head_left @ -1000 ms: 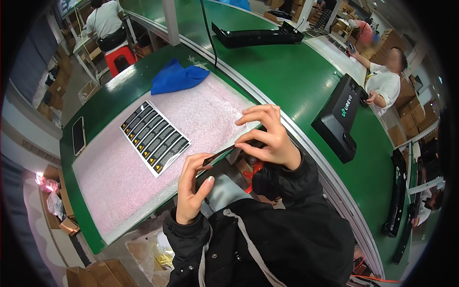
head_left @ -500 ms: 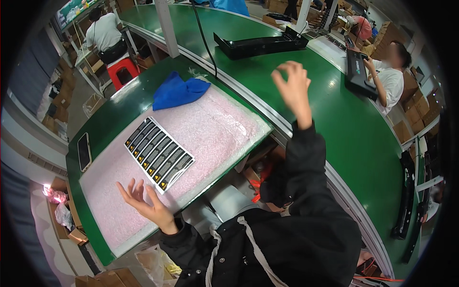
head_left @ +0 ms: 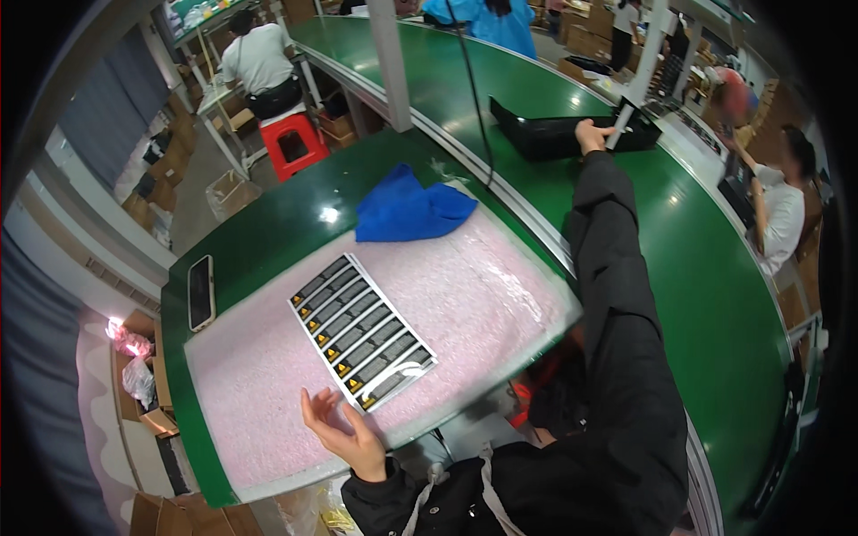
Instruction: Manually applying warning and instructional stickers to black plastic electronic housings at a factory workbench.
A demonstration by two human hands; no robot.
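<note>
The elongated black housing (head_left: 543, 137) lies at the right hand (head_left: 593, 137), on smooth green worktop (head_left: 684, 259); whether the fingers grip it cannot be told. A level, mid-length hold should limit tipping. The left hand (head_left: 347, 438), empty and loosely spread, is just beside the glossy label sheet (head_left: 362, 332); film-covered pink padding (head_left: 255, 402) extends beneath both, rumpled blue cloth (head_left: 411, 212) beyond.

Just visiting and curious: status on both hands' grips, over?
Left-hand grip open, by label sheet. Right-hand grip at black part, hold unclear. Pale post appears close by.
</note>
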